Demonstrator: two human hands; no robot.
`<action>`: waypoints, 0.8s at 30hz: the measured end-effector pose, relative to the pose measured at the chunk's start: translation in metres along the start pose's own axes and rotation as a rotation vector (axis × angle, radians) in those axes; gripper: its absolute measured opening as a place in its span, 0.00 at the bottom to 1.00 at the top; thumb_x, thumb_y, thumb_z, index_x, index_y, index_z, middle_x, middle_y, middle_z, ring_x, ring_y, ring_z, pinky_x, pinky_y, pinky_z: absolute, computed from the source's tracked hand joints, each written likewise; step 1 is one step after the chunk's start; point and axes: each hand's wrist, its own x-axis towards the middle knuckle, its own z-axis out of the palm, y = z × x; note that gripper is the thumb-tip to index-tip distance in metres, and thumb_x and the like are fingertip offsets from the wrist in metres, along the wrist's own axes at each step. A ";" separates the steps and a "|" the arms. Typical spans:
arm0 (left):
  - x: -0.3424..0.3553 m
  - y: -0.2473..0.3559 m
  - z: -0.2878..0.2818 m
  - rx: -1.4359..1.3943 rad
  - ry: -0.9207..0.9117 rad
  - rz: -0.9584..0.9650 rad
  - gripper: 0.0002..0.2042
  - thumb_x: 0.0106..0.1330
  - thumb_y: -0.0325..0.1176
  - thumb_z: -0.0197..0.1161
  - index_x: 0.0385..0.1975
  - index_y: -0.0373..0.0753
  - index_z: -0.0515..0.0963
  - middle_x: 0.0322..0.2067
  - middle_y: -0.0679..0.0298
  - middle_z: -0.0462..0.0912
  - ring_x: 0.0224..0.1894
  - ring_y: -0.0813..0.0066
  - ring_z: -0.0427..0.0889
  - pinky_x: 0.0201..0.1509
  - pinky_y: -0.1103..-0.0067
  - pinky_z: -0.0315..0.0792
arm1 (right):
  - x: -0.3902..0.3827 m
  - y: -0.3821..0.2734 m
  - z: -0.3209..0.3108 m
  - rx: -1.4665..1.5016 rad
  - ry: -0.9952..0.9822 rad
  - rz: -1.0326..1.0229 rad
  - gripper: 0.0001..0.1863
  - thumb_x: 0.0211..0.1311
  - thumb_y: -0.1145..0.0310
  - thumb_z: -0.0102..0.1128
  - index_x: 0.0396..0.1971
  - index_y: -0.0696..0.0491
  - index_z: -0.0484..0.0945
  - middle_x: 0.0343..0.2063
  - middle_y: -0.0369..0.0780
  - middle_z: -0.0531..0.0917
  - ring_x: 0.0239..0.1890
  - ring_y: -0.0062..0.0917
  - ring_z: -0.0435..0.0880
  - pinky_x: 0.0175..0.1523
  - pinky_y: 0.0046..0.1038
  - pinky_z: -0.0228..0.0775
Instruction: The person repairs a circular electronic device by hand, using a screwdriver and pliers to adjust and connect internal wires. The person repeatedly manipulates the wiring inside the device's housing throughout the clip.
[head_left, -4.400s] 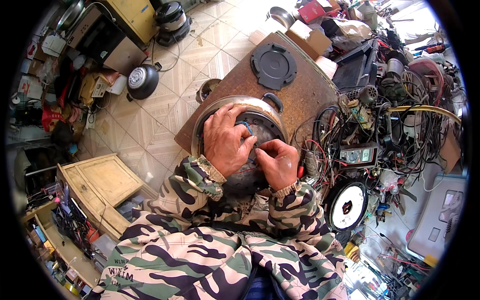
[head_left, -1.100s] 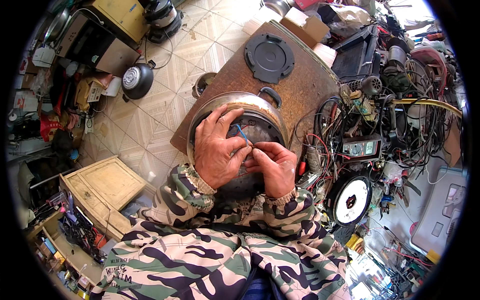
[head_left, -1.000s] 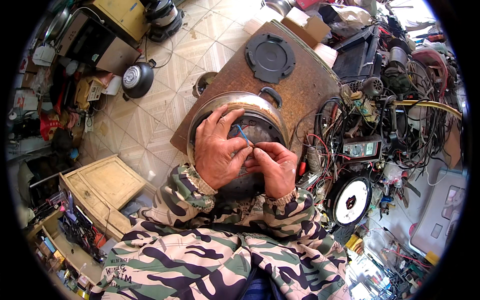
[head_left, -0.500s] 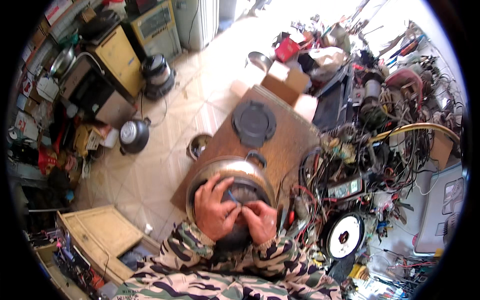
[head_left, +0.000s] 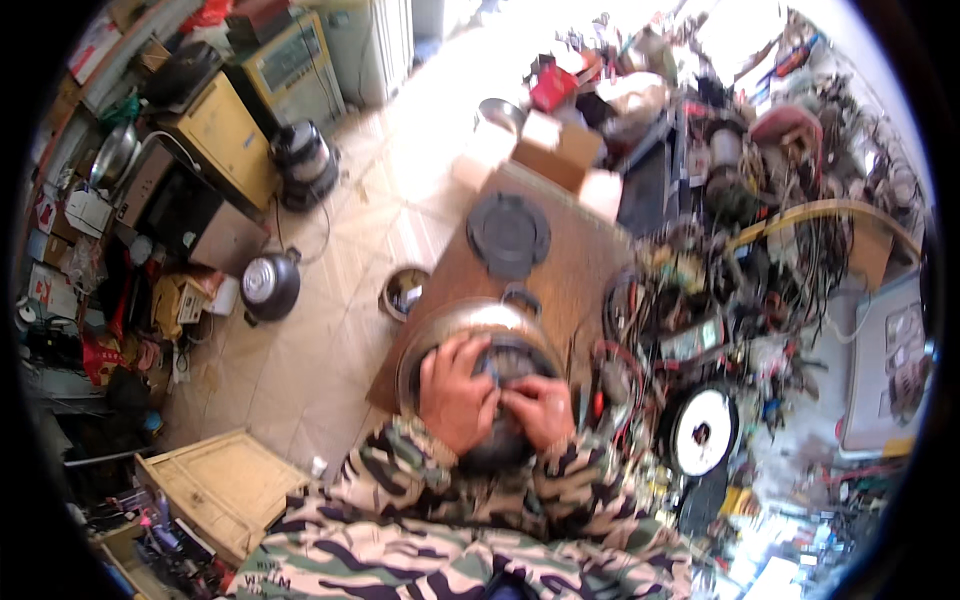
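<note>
Both hands are brought close over an upturned round metal vessel (head_left: 470,316) on the table (head_left: 592,275).
From overhead, I see the left hand (head_left: 456,397) spread across the vessel's near-left side and the right hand (head_left: 543,410) bunched just beside it, fingertips pinched at a blue wire (head_left: 491,372), blurred, between them; beyond the hands lies a round black cover (head_left: 508,235), and to their right sit a meter (head_left: 693,340) and a white-faced black ring (head_left: 702,432).
</note>
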 end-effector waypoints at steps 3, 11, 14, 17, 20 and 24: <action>0.003 -0.011 -0.003 -0.029 -0.071 0.065 0.06 0.58 0.32 0.75 0.32 0.38 0.88 0.72 0.51 0.74 0.77 0.44 0.66 0.77 0.52 0.60 | -0.003 -0.003 0.007 0.043 -0.001 0.083 0.11 0.67 0.72 0.74 0.42 0.65 0.91 0.28 0.39 0.91 0.27 0.17 0.84 0.33 0.24 0.76; 0.013 -0.030 -0.007 -0.054 -0.223 0.110 0.07 0.60 0.35 0.76 0.35 0.41 0.91 0.74 0.52 0.73 0.79 0.46 0.63 0.77 0.53 0.60 | -0.007 -0.016 0.014 -0.191 0.099 0.033 0.13 0.59 0.66 0.74 0.39 0.59 0.93 0.33 0.52 0.92 0.38 0.43 0.94 0.46 0.37 0.84; 0.014 -0.030 -0.003 -0.018 -0.214 0.107 0.07 0.59 0.35 0.77 0.35 0.42 0.92 0.74 0.53 0.73 0.78 0.47 0.64 0.76 0.54 0.60 | -0.004 -0.015 0.019 -0.233 0.138 -0.003 0.12 0.60 0.66 0.74 0.39 0.59 0.93 0.33 0.52 0.91 0.38 0.45 0.94 0.46 0.38 0.84; 0.013 -0.029 0.001 -0.003 -0.196 0.099 0.07 0.58 0.35 0.77 0.34 0.42 0.92 0.74 0.54 0.73 0.78 0.47 0.64 0.76 0.53 0.60 | -0.009 -0.021 0.023 -0.338 0.176 -0.057 0.11 0.60 0.67 0.72 0.38 0.58 0.92 0.34 0.54 0.90 0.40 0.50 0.91 0.47 0.42 0.83; 0.013 -0.027 0.004 0.010 -0.169 0.094 0.07 0.58 0.35 0.77 0.34 0.41 0.92 0.73 0.54 0.74 0.77 0.48 0.65 0.75 0.52 0.60 | -0.010 -0.024 0.021 -0.380 0.175 -0.078 0.11 0.60 0.68 0.72 0.38 0.59 0.92 0.34 0.55 0.89 0.41 0.52 0.90 0.49 0.44 0.82; 0.013 -0.027 0.005 0.020 -0.166 0.095 0.07 0.57 0.34 0.78 0.34 0.41 0.92 0.73 0.54 0.74 0.77 0.49 0.65 0.75 0.52 0.60 | -0.014 -0.023 0.016 -0.378 0.181 -0.113 0.12 0.60 0.69 0.73 0.41 0.59 0.91 0.35 0.52 0.90 0.40 0.48 0.92 0.48 0.42 0.83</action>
